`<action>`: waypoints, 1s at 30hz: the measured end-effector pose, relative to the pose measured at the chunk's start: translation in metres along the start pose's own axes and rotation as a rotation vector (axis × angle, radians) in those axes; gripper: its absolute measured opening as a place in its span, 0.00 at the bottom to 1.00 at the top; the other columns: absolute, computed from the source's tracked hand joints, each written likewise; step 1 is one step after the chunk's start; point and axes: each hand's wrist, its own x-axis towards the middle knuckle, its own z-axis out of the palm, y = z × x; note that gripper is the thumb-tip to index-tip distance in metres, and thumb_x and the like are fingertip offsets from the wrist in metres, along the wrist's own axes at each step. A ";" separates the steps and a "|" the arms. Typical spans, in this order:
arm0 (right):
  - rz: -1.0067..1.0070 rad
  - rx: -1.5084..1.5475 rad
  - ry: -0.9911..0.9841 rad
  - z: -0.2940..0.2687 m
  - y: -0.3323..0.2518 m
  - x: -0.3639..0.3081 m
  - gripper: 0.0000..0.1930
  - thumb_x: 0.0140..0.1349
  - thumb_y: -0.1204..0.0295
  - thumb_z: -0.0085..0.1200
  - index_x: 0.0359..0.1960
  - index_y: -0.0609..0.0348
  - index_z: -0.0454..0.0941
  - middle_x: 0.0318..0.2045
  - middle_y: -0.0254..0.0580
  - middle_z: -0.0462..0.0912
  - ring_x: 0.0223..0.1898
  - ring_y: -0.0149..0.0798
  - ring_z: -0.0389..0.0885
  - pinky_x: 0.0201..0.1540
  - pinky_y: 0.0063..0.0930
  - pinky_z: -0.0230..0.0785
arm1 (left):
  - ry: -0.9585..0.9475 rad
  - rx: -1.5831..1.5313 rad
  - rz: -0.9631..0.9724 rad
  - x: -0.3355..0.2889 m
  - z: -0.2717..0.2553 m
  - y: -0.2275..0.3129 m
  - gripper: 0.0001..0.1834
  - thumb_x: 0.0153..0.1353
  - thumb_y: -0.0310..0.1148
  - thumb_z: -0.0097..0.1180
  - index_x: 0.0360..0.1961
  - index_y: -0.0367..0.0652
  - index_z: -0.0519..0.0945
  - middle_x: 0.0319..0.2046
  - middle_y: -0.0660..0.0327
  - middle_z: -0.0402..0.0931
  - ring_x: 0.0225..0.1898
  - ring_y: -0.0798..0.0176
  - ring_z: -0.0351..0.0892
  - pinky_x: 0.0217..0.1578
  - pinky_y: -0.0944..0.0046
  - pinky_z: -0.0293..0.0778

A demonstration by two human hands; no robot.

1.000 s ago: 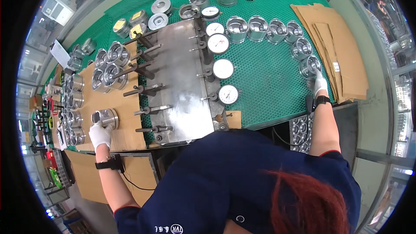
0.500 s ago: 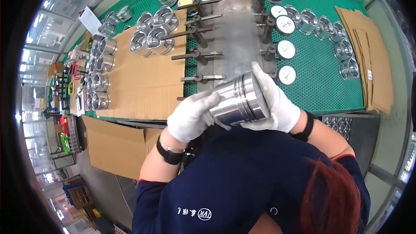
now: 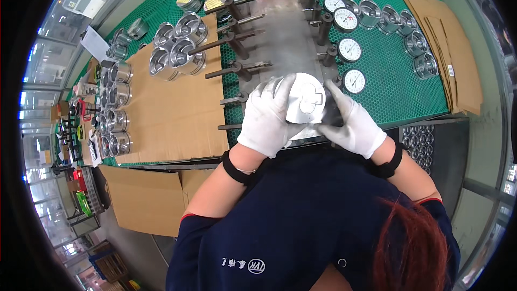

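Observation:
A shiny metal piston [image 3: 306, 99] is at the near end of the metal gauging plate [image 3: 288, 37], its flat crown with a shallow recess facing up. My white-gloved left hand [image 3: 267, 117] curls round the piston's left side, with fingers along its far rim and thumb near its front. On the other side, my gloved right hand [image 3: 353, 124] is open. Its fingers are spread beside the piston with a gap between, and its thumb points at the piston's lower front. My hands and the crown hide the piston's underside and where it meets the plate.
Clamp rods on posts [image 3: 235, 70] line the plate's left side, and round dial gauges [image 3: 349, 50] its right. Several pistons [image 3: 187, 56] stand on cardboard [image 3: 172, 113] at left; more stand on the green mat [image 3: 398, 83]. Folded cardboard [image 3: 449, 59] lies far right.
The piston has gone from tilted sideways between both hands to crown-up over the plate. My right hand has come away from it, while my left has shifted round its left side.

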 end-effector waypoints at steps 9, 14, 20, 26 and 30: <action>0.490 0.582 -0.158 0.021 0.014 -0.006 0.47 0.65 0.76 0.60 0.78 0.66 0.40 0.44 0.49 0.82 0.27 0.35 0.85 0.28 0.27 0.81 | -0.018 -0.288 -0.073 0.020 0.005 -0.013 0.52 0.45 0.32 0.77 0.71 0.44 0.62 0.62 0.39 0.68 0.61 0.34 0.72 0.60 0.45 0.73; 0.483 0.601 -0.158 0.022 0.019 -0.006 0.47 0.65 0.75 0.60 0.78 0.65 0.40 0.43 0.47 0.81 0.25 0.34 0.84 0.25 0.27 0.81 | 0.009 -0.285 -0.053 0.020 0.008 -0.017 0.52 0.46 0.32 0.77 0.71 0.46 0.62 0.63 0.39 0.67 0.61 0.34 0.73 0.60 0.46 0.74; 0.417 0.494 -0.150 0.025 0.030 -0.007 0.46 0.64 0.73 0.61 0.78 0.65 0.44 0.39 0.44 0.82 0.29 0.35 0.84 0.33 0.27 0.78 | 0.020 -0.296 -0.056 0.022 0.009 -0.016 0.52 0.45 0.33 0.77 0.71 0.46 0.61 0.62 0.40 0.68 0.59 0.34 0.74 0.58 0.46 0.75; 0.354 0.334 -0.161 0.023 0.035 -0.007 0.47 0.61 0.68 0.64 0.76 0.70 0.47 0.33 0.48 0.83 0.32 0.41 0.85 0.38 0.31 0.77 | 0.004 -0.321 -0.096 0.023 0.010 -0.015 0.50 0.43 0.30 0.77 0.69 0.41 0.66 0.63 0.44 0.70 0.65 0.41 0.71 0.65 0.50 0.70; 0.069 -0.177 0.014 0.003 -0.003 -0.007 0.47 0.59 0.64 0.63 0.73 0.74 0.50 0.36 0.63 0.85 0.36 0.62 0.86 0.40 0.46 0.80 | -0.116 -0.649 -0.237 0.021 -0.019 0.001 0.32 0.58 0.32 0.63 0.63 0.33 0.70 0.52 0.47 0.78 0.55 0.50 0.81 0.57 0.56 0.77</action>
